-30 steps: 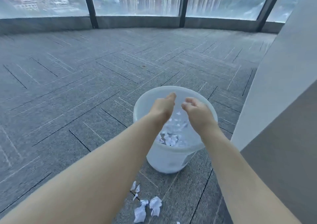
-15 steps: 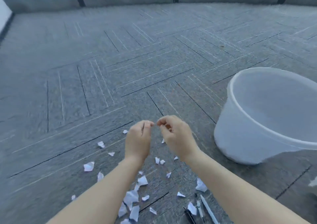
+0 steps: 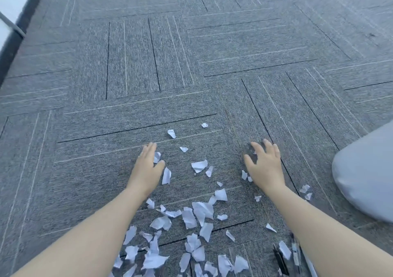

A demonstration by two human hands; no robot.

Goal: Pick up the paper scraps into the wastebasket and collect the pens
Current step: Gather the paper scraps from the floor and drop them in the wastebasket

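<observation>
Several white paper scraps (image 3: 200, 212) lie scattered over the grey carpet, densest near the bottom middle. My left hand (image 3: 147, 163) rests flat on the carpet at the left edge of the scraps, fingers together, touching a small scrap (image 3: 157, 157). My right hand (image 3: 263, 163) is spread on the carpet to the right of the scraps, fingers apart, holding nothing. The white wastebasket (image 3: 365, 174) shows partly at the right edge. Pens (image 3: 280, 259) lie at the bottom right beside my right forearm, blurred and partly hidden by it.
Grey carpet tiles (image 3: 170, 64) with dark seams stretch ahead and to the left. A dark baseboard and a white wall (image 3: 12, 11) run along the top left corner.
My view has dropped from the wastebasket to the floor. Both hands left the wastebasket, came down and apart, and now lie on the carpet on either side of the scraps.
</observation>
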